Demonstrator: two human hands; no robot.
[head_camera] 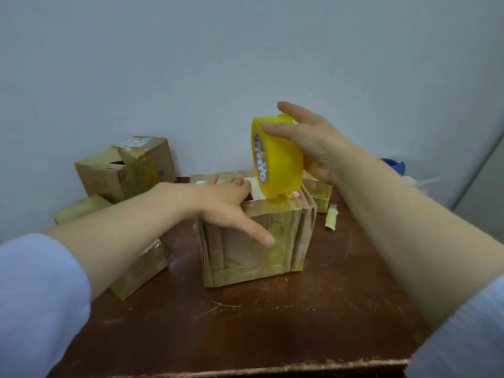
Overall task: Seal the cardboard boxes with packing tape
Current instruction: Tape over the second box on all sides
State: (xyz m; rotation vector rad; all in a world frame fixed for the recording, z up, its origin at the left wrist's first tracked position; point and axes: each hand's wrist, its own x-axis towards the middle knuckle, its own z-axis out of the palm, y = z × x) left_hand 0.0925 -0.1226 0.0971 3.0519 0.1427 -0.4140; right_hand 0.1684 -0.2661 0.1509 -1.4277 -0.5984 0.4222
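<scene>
- Head view: the roll (276,156) is gripped on edge by the curled fingers (272,129) of the right hand (313,148), touching the top of the middle box (253,249).
- The left hand (226,205) is laid flat there, spread, holding nothing; flaps should be pressed down while tape is drawn straight.
- The tape's end is probably hidden beneath it.
- The left side is crowded by other boxes (125,167); a scrap (331,218) lies on the worktop (245,323).

blue object (394,165) half-hidden, tape roll (283,159) label blurred
</scene>
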